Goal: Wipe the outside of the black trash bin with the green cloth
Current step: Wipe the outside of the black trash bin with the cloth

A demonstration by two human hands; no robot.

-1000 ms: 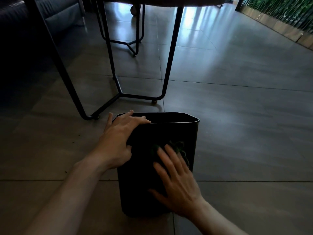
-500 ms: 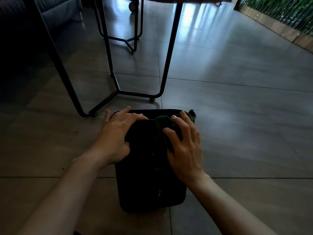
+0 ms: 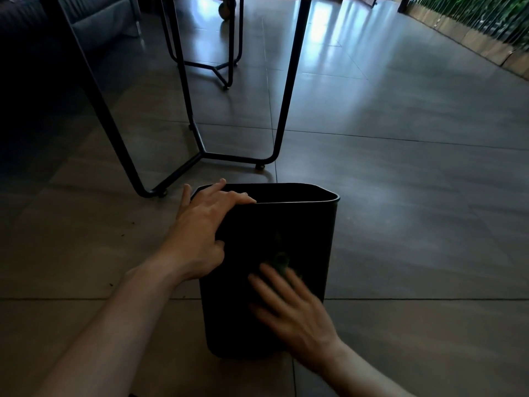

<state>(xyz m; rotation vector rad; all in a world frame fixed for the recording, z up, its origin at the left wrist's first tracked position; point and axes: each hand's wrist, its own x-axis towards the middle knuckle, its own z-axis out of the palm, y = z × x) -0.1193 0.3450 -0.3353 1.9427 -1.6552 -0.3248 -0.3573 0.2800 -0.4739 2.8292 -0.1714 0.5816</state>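
Both hands were on the bin. Largest in view was the tiled floor, with the black metal legs of a piece of furniture standing just beyond the bin. The black trash bin stood upright on the floor directly in front of the person, its long axis vertical, open mouth up, and the near wall facing the camera.

The left hand gripped the bin's near left top corner, fingers curled over the rim and thumb pressed against the outer wall, apparently steadying it. The right hand lay flat and spread against the lower half of the near wall, blurred with motion, fingers pointing up. It pressed the green cloth against the wall; only a dim patch of cloth showed above the fingertips, so how it was folded could not be told.

As the cloth sat low on the wall, with the bare upper wall above it and the rim farther still, the likely stroke ran along the bin's height. The right hand was the one carrying the cloth, and the right side wall lay nearer to it than to the left.
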